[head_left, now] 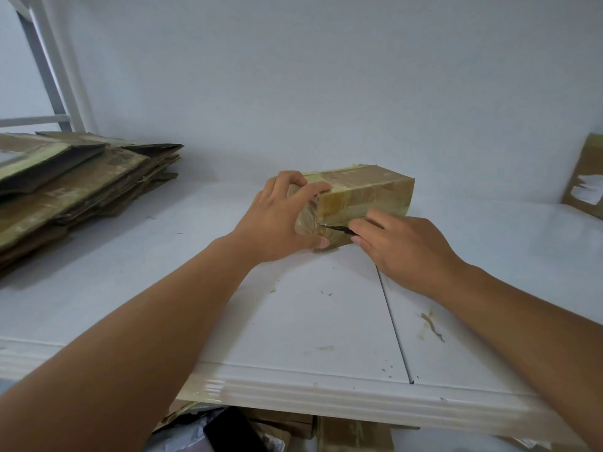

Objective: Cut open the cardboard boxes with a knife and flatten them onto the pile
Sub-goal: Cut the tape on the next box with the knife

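A small taped cardboard box (pixel 368 190) lies on the white table (pixel 310 321) near the back wall. My left hand (pixel 277 220) grips the box's near end, fingers over the top edge and thumb low on the front. My right hand (pixel 404 246) holds a knife (pixel 336 228) whose dark blade points left and lies against the box's front face along the tape seam. The knife's handle is hidden in my fist. A pile of flattened cardboard (pixel 75 190) rests at the left of the table.
Another cardboard piece with a torn white label (pixel 584 181) leans on the wall at the far right. More boxes (pixel 352 435) lie under the table's front edge. A metal frame (pixel 52 76) rises at the back left. Tape scraps dot the tabletop.
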